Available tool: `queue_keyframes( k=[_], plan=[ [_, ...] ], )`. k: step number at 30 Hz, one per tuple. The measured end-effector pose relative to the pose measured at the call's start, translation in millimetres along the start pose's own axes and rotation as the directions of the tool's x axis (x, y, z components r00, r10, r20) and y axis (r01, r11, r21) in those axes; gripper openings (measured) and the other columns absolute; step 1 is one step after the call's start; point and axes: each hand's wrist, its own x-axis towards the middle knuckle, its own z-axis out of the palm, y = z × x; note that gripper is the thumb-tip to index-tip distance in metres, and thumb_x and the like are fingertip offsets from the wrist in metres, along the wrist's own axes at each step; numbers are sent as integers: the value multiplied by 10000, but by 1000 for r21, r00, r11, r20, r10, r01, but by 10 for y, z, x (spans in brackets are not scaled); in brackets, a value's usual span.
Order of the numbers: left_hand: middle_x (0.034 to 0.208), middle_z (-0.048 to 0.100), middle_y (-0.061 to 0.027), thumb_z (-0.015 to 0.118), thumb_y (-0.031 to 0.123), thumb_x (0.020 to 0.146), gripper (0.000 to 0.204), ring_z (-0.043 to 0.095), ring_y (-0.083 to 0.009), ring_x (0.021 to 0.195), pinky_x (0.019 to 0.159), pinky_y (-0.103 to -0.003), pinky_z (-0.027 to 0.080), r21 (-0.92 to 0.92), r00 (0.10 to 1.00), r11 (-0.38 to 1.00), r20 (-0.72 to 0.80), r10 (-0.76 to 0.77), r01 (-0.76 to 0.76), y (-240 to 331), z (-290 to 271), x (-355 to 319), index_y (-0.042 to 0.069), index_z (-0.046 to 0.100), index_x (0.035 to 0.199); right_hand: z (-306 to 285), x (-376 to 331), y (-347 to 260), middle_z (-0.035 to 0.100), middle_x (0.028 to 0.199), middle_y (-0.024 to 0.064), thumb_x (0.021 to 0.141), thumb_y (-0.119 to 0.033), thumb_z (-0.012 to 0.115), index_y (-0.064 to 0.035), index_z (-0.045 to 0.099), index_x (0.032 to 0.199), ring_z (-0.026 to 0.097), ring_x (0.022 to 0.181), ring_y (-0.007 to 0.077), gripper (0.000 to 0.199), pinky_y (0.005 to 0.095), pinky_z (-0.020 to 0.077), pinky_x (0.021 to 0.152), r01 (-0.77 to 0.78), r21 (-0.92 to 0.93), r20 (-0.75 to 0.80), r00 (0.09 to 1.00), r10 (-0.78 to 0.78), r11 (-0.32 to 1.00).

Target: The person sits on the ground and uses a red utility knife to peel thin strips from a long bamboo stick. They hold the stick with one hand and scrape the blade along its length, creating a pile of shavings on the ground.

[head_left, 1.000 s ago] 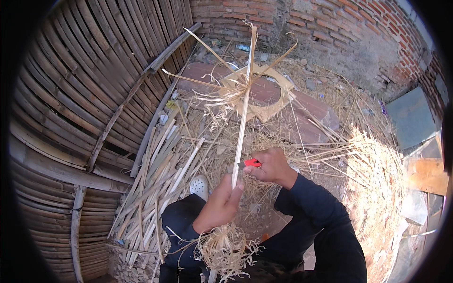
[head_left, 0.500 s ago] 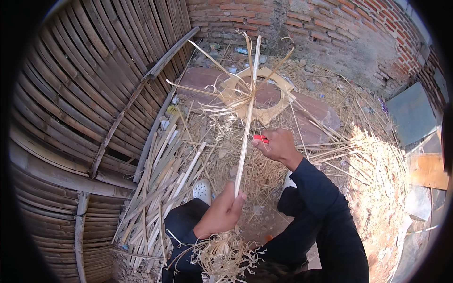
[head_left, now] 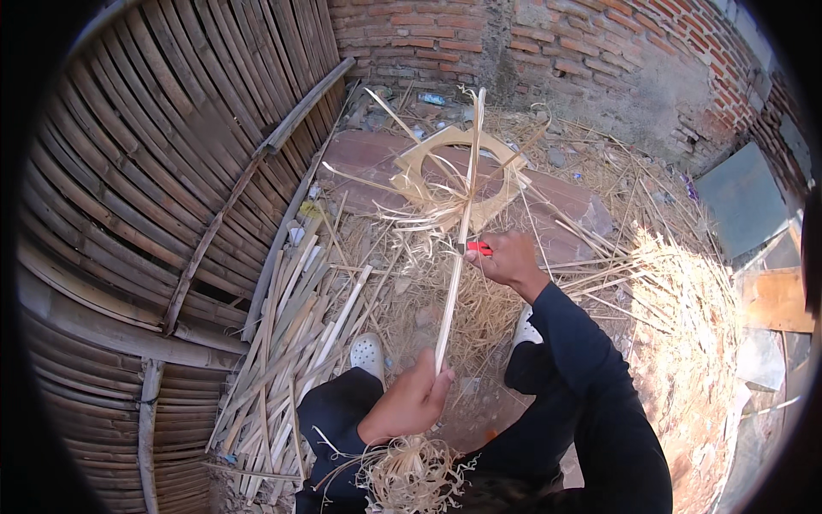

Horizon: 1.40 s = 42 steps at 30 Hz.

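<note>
My left hand (head_left: 409,401) is closed around the near end of a long pale bamboo strip (head_left: 448,321), which slants up and away from me. My right hand (head_left: 512,260) grips a small red-handled knife (head_left: 482,248), its blade against the strip about midway along. Just beyond the blade, thin curled shavings (head_left: 469,195) fan out from the strip, still attached. A loose bundle of curly shavings (head_left: 415,473) sits close to my body, below the left hand.
A board with a round hole (head_left: 411,163) lies on a reddish slab (head_left: 364,154) ahead. Split bamboo strips (head_left: 282,343) are piled at my left, beside a bamboo slat wall (head_left: 154,163). Shavings litter the ground. A brick wall (head_left: 591,68) stands behind, a grey panel (head_left: 743,201) at right.
The strip and the curls on it have slid toward me, with my left hand drawing back slightly. My right hand and the knife have shifted a little to the right.
</note>
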Motion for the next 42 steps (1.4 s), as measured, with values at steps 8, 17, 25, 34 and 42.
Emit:
queue_keyframes(
  k=[8, 17, 25, 34, 42],
  plan=[
    [741, 444, -65, 469, 179, 983, 154, 447, -159, 649, 609, -327, 402, 8, 997, 999, 66, 41, -42, -36, 77, -16, 27, 441, 983, 45, 133, 616, 590, 574, 172, 886, -653, 407, -51, 640, 650, 594, 558, 340, 687, 458, 434, 495, -246, -66, -2, 969, 246, 967],
    [724, 406, 60, 484, 165, 992, 104, 352, -15, 621, 549, -195, 312, -325, 990, 945, -129, -62, 16, -160, 85, 171, 66, 451, 987, 179, -133, -76, 521, 489, 105, 895, -670, 400, -34, 613, 646, 529, 444, 256, 716, 400, 411, 453, -714, 689, 708, 700, 92, 124],
    [739, 424, 22, 482, 162, 988, 123, 380, -53, 630, 563, -234, 345, -184, 978, 982, -207, -6, -32, -56, -15, 110, 55, 428, 1013, -125, -402, -671, 509, 502, 103, 771, -649, 593, -107, 552, 590, 552, 480, 306, 573, 390, 398, 439, 135, 367, 168, 963, -208, 920],
    [743, 523, -179, 503, 140, 946, 169, 566, -350, 662, 613, -420, 432, 19, 991, 1000, -135, -19, 21, 72, -89, 78, 8, 405, 989, -95, -164, -503, 487, 462, 100, 757, -682, 578, -106, 539, 539, 544, 455, 310, 618, 407, 395, 431, 88, 130, 15, 996, -90, 988],
    [749, 526, -189, 508, 126, 939, 170, 563, -361, 682, 623, -428, 429, -9, 994, 1000, -105, -6, 5, 48, -99, 42, 3, 403, 990, -147, -370, -674, 585, 519, 91, 736, -687, 599, -119, 650, 616, 591, 470, 286, 582, 395, 443, 449, 107, 166, 160, 978, -133, 980]
  ],
)
